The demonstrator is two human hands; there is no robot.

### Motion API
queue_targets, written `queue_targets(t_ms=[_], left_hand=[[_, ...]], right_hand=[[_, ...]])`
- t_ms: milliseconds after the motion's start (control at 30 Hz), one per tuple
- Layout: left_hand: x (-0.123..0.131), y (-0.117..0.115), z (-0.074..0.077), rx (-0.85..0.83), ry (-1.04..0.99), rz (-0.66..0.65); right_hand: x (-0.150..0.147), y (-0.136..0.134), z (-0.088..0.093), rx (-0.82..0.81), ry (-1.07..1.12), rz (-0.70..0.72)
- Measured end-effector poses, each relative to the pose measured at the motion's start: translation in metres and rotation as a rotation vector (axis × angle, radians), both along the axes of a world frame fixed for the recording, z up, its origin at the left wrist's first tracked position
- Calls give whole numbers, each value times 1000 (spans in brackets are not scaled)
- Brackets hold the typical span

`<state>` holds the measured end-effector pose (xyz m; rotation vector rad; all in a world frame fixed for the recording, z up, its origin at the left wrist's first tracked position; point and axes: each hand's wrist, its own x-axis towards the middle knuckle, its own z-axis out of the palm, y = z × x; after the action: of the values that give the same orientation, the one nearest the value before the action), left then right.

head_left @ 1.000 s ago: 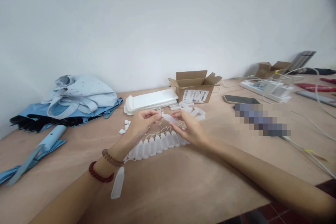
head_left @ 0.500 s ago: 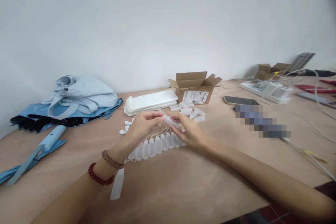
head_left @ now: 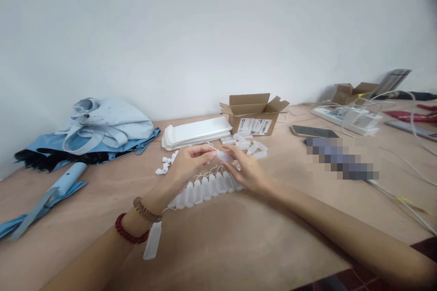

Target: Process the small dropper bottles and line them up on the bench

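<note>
Between my two hands is a small translucent plastic tube (head_left: 224,156). My left hand (head_left: 189,163) pinches its left end, where a thin cord shows. The fingers of my right hand (head_left: 246,167) are closed round its body. Below my hands lies a row of similar tubes (head_left: 205,188) with looped cords at their tops. One more tube (head_left: 152,241) rests apart, beside my left wrist. Small white caps (head_left: 164,165) lie left of my left hand. Loose tubes (head_left: 257,149) are scattered behind my right hand.
An open cardboard box (head_left: 254,118) and a stack of white sleeves (head_left: 198,132) stand near the wall. At left lie a light-blue bag (head_left: 109,122) and an umbrella (head_left: 68,179). A phone (head_left: 314,131), power strip (head_left: 344,119) and cables are at right.
The held tube and the fingertips round it have shifted slightly right. Both hands keep their grip; the other objects lie as before.
</note>
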<state>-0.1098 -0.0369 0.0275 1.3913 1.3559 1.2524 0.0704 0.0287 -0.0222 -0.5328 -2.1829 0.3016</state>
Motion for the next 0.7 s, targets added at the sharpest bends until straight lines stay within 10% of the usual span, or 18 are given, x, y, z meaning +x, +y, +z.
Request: queue_targets(t_ms=[700], left_hand=[[7,-1,-4,127,200,-31]], right_hand=[[0,-7,8,20,-85,88]])
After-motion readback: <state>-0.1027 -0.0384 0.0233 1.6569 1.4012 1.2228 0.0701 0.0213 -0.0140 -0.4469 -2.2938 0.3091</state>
